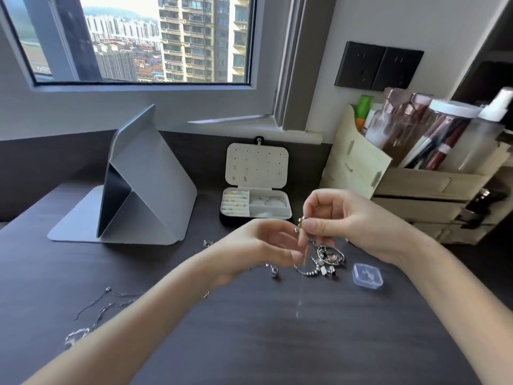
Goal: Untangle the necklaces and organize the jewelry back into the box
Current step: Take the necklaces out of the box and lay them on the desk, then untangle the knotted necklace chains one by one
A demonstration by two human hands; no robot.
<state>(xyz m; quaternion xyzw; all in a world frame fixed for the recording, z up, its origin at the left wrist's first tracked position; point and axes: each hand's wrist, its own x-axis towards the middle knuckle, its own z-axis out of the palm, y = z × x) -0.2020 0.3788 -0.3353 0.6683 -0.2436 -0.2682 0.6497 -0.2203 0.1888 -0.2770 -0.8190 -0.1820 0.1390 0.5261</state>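
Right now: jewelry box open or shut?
Open. The jewelry box has its lid standing upright at the back, compartments exposed.

A folded grey tablet case [147, 184] stood propped on the dark wood-grain desk [249, 343] at the left of the frame, below a window [138, 37] in the upper left that looked out on high-rise apartment blocks [188, 37]. At the upper right, a black double wall socket [379, 68] was mounted above a pale wooden organizer [358, 162]. The organizer was crowded with a green tube [364, 107], a white-lidded clear jar [449, 126] of brushes and pens, and a white-capped bottle [497, 107].
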